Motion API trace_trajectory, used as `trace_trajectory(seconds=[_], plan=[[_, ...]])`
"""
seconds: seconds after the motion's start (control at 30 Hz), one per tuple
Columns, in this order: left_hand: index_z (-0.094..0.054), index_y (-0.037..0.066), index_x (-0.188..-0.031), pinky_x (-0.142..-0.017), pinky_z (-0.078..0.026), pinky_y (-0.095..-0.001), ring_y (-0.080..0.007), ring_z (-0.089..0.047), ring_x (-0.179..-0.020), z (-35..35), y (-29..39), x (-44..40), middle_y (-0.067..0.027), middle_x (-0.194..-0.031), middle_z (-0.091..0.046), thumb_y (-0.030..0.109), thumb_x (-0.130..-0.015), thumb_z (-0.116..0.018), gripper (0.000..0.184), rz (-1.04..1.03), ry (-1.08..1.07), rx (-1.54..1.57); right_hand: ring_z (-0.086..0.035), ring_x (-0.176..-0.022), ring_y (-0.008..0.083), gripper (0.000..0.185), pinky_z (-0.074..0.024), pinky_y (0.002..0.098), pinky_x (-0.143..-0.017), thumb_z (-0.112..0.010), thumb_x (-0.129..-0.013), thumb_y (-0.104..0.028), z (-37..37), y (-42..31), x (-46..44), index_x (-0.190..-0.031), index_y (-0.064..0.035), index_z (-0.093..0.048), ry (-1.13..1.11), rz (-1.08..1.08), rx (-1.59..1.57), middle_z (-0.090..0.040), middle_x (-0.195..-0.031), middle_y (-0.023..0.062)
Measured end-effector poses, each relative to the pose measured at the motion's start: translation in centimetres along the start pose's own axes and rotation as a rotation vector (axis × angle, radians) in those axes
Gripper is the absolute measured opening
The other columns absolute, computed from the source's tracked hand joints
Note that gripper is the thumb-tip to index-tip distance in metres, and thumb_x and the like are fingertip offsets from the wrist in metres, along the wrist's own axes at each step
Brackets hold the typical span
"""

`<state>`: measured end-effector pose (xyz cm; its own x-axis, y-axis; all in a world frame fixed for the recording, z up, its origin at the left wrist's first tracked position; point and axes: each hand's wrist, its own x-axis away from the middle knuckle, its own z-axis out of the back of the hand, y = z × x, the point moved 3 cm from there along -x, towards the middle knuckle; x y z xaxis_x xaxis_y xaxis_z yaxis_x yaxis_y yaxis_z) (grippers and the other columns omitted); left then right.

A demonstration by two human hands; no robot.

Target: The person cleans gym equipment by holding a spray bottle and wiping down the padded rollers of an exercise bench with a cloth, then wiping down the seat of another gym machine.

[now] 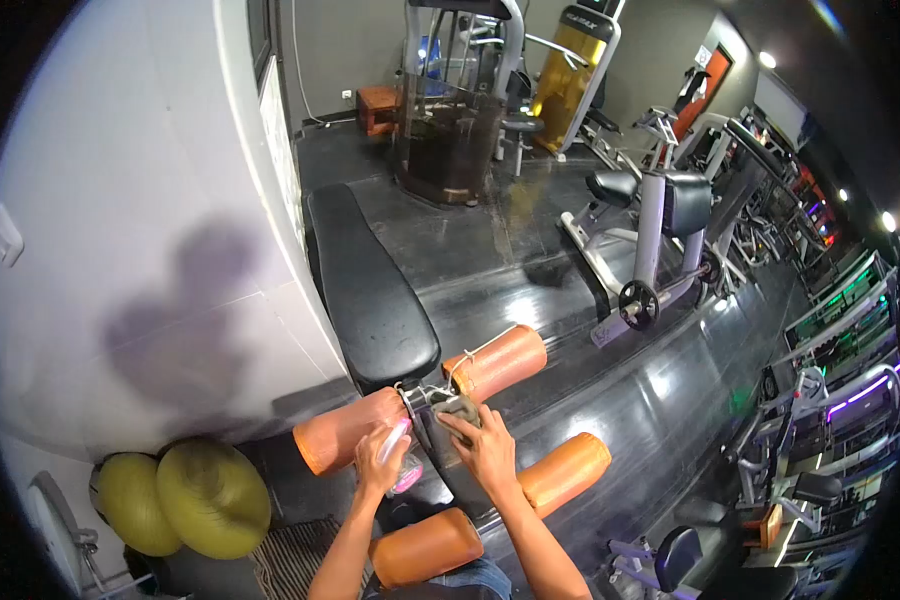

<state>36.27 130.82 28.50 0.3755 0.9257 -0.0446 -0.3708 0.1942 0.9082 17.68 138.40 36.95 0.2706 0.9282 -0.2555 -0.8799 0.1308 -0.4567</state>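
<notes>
My left hand [378, 458] is wrapped round a clear spray bottle [407, 472] with pink on it, beside an orange foam roller [342, 432]. In my right hand [487, 447] is a bunched grey-green cloth [458, 411], held against or very near the metal joint [423, 398] between the two upper rollers. The other upper roller [500, 360] has a pale cord over it. Two more orange rollers, one at lower left [427, 547] and one at right [566, 473], lie nearer to me. A black padded bench [368, 285] stretches away beyond the joint.
A white wall [150, 180] stands on the left, with two yellow-green exercise balls [215, 497] below it. A grey weight machine [650, 240] stands ahead to the right. Cable machines [460, 110] are at the back, and more gym equipment [820, 390] lines the right side.
</notes>
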Motion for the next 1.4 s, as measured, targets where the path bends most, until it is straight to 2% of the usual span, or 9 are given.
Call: trace_trajectory(seconds=[0.17,0.23,0.3,0.43,0.53,0.63,0.83,1.17,1.4], plan=[[-0.062,0.002,-0.071,-0.066,-0.04,-0.0431,-0.0316,-0.052,-0.071,0.5,1.5,3.0,-0.0118,-0.073,-0.05,0.029,-0.079,-0.072,0.03,-0.176,0.059,0.144,-0.066,-0.093,0.0275,0.042,-0.0548,0.0405,-0.083,-0.075,-0.081,-0.014,-0.1,3.5,1.9,-0.119,-0.0315,-0.074,0.033,-0.103,-0.106,-0.066,-0.098,0.0067],[-0.056,0.001,-0.067,-0.063,-0.038,-0.0412,-0.0289,-0.049,-0.067,0.9,3.4,4.2,-0.0114,-0.072,-0.05,0.026,-0.076,-0.073,0.031,-0.191,0.096,0.309,-0.069,-0.097,0.0293,0.032,-0.0537,0.0386,-0.089,-0.071,-0.085,-0.011,0.2,4.7,1.5,-0.115,-0.0212,-0.076,0.246,-0.203,-0.336,-0.071,-0.102,0.0111],[-0.053,0.0,-0.067,-0.061,-0.037,-0.0392,-0.0266,-0.047,-0.065,0.9,4.0,5.0,-0.0113,-0.069,-0.048,0.022,-0.075,-0.073,0.031,-0.158,0.12,0.417,-0.069,-0.101,0.0216,0.026,-0.0506,0.0328,-0.092,-0.067,-0.092,-0.014,0.5,4.9,0.3,-0.116,-0.0043,-0.074,0.307,-0.424,-0.563,-0.073,-0.111,0.0132],[-0.055,-0.001,-0.067,-0.06,-0.038,-0.0361,-0.0241,-0.049,-0.064,1.7,4.6,6.0,-0.01,-0.07,-0.05,0.018,-0.075,-0.073,0.027,-0.163,0.027,0.375,-0.064,-0.106,0.0187,0.037,-0.0476,0.0318,-0.095,-0.063,-0.099,-0.024,-6.0,7.0,-0.8,-0.124,0.0029,-0.067,0.178,-0.563,-0.98,-0.071,-0.113,0.0121],[-0.061,-0.001,-0.07,-0.06,-0.041,-0.0334,-0.0223,-0.053,-0.063,2.1,4.9,6.5,-0.0098,-0.069,-0.054,0.022,-0.075,-0.072,0.027,-0.165,0.124,0.426,-0.059,-0.111,0.0193,0.037,-0.0486,0.0332,-0.095,-0.054,-0.104,-0.028,-8.1,3.4,1.2,-0.133,-0.0051,-0.054,0.306,-0.695,-1.265,-0.062,-0.122,0.0094],[-0.061,-0.002,-0.069,-0.058,-0.041,-0.0337,-0.0214,-0.054,-0.06,2.3,4.0,7.5,-0.0101,-0.067,-0.056,0.025,-0.075,-0.071,0.029,-0.128,0.129,0.444,-0.063,-0.101,0.0183,0.031,-0.052,0.0332,-0.088,-0.057,-0.102,-0.027,-9.2,1.0,4.4,-0.128,-0.0086,-0.056,0.038,-0.889,-1.567,-0.064,-0.11,0.0056],[-0.064,-0.002,-0.069,-0.054,-0.042,-0.0311,-0.0177,-0.058,-0.058,3.3,4.4,9.5,-0.0096,-0.066,-0.061,0.023,-0.075,-0.07,0.026,-0.058,0.188,0.429,-0.063,-0.095,0.0123,0.035,-0.0508,0.0283,-0.084,-0.064,-0.099,-0.022,-6.6,-4.4,6.4,-0.13,-0.0051,-0.059,-0.266,-0.593,-1.45,-0.065,-0.113,0.0035],[-0.063,0.0,-0.071,-0.052,-0.043,-0.0266,-0.012,-0.058,-0.054,3.5,7.6,13.1,-0.005,-0.062,-0.063,0.019,-0.08,-0.068,0.022,0.027,0.358,0.479,-0.064,-0.105,0.0202,0.054,-0.0545,0.0358,-0.092,-0.074,-0.085,-0.009,-0.4,7.1,12.7,-0.134,-0.0059,-0.051,-0.292,-0.589,-1.35,-0.063,-0.12,0.0093],[-0.06,0.0,-0.101,-0.056,-0.048,-0.0278,-0.013,-0.058,-0.058,-2.9,8.8,13.6,-0.007,-0.078,-0.061,0.014,-0.082,-0.069,0.026,0.035,0.218,0.669,-0.063,-0.105,0.0176,0.051,-0.0506,0.0318,-0.093,-0.067,-0.083,-0.006,5.7,13.4,19.2,-0.133,-0.005,-0.054,-0.024,-0.697,-1.47,-0.064,-0.115,0.0065]])
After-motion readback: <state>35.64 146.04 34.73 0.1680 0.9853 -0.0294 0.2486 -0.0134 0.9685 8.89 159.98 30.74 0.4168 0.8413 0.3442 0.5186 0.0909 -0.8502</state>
